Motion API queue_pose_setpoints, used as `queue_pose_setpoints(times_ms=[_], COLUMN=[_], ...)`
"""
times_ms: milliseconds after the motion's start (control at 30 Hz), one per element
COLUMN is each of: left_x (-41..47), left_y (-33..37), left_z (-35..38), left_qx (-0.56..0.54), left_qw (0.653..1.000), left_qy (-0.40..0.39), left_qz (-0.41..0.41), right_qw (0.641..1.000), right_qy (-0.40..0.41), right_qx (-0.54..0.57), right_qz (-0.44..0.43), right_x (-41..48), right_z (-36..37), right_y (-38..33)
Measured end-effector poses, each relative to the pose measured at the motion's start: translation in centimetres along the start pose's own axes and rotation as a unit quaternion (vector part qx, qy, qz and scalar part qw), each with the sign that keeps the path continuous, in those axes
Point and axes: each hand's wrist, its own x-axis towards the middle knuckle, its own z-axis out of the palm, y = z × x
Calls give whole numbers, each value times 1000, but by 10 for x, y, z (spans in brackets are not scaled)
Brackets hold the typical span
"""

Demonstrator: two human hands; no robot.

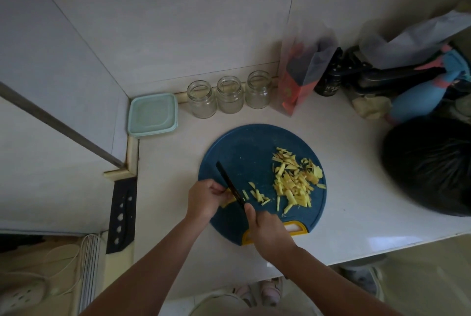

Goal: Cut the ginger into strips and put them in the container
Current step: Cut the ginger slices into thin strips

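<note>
A round blue cutting board [242, 145] lies on the white counter. On its right half sits a pile of yellow ginger strips [295, 180], with a few more strips [258, 194] beside the blade. My left hand [206, 198] pinches a small ginger piece [228, 202] against the board. My right hand [267, 231] grips the handle of a dark knife [229, 184], whose blade rests right beside my left fingertips. A pale green lidded container [153, 114] stands at the counter's back left corner.
Three glass jars [228, 95] stand in a row behind the board. A red-and-clear bag [300, 78], a black bag [428, 165] and other clutter fill the right side. A black knife sheath [122, 213] lies at the counter's left edge.
</note>
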Motion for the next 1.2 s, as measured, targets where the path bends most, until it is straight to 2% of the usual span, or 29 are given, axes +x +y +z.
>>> queue_pose_setpoints(times_ms=[233,333,400,500,667,867,1033,1200], left_x=[8,7,7,5,-1,-5,2,1], left_y=[-2,0,2,3,4,8,2,3], left_z=[-3,-4,-4,-4,-5,-3,-5,-5], left_qx=[18,20,21,13,25,-12,-29,-55], left_qw=[1000,999,999,999,999,996,992,988], left_qy=[-22,-31,-33,-23,-7,-15,-24,-31], left_qz=[-6,-16,-21,-22,-45,-84,-117,-138], right_qw=[1000,998,998,997,998,995,990,994], right_qy=[-11,16,40,52,49,79,119,89], right_qx=[-24,-37,-6,36,30,-39,1,57], right_qz=[10,42,50,44,12,47,82,35], right_x=[16,25,28,27,16,14,23,16], right_z=[0,7,8,5,3,7,-10,-17], right_y=[-11,-16,-15,-9,4,-3,10,14])
